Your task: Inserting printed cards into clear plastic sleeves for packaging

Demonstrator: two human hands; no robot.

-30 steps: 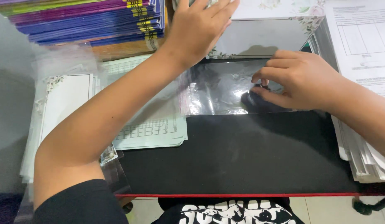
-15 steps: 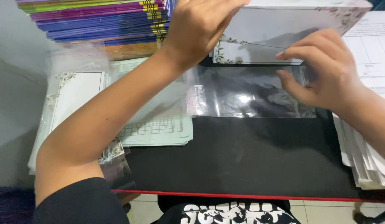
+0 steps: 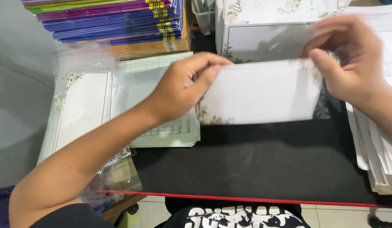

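Both hands hold a white rectangular card with a leafy printed border (image 3: 261,90) above the black desk mat (image 3: 255,164): the left hand (image 3: 179,90) pinches its left edge, the right hand (image 3: 350,59) grips its upper right corner. The card seems lifted for handling. Left of the mat, clear plastic sleeves holding similar bordered cards (image 3: 84,109) lie stacked

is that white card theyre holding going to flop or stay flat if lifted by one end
The white card spans flat between the left hand and the right hand with no visible sag, so it is probably fairly stiff. It looks thin, so likely light, and apt to bend if squeezed.
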